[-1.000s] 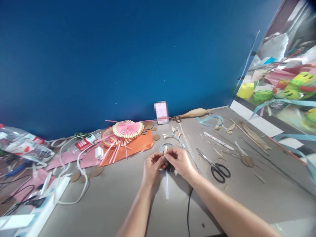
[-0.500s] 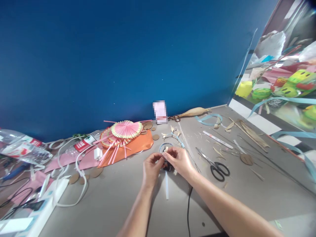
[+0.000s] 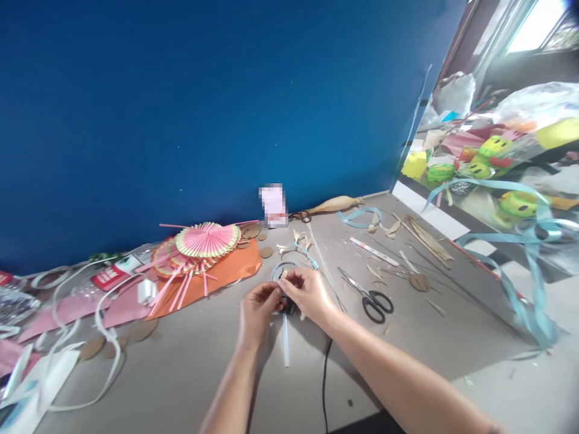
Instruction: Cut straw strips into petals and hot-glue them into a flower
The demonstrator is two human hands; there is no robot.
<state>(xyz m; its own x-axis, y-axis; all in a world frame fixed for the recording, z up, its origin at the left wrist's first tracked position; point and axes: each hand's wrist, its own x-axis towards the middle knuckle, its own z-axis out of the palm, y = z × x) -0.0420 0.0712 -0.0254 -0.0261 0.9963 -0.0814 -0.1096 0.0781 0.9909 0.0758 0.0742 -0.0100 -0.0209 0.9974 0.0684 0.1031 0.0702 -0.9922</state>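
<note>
My left hand and my right hand meet low over the table, both with fingers pinched. A thin light-blue hoop rises from between them, its lower end hidden at my left fingertips. My right thumb and forefinger pinch a small pale husk piece against it. Under my hands lies a black glue gun, mostly covered, with a clear glue stick sticking out towards me. Just behind stands a light-blue band with pale husk flowers. Black-handled scissors lie open to the right.
Pink paper fans rest on orange paper at left, near a white cable and power strip. A marked white strip, dry husks and a wooden disc lie right. A blue wall stands behind.
The view has turned to the right, so everything sits further left in the picture. My hands keep the same pinched hold at the hoop.
</note>
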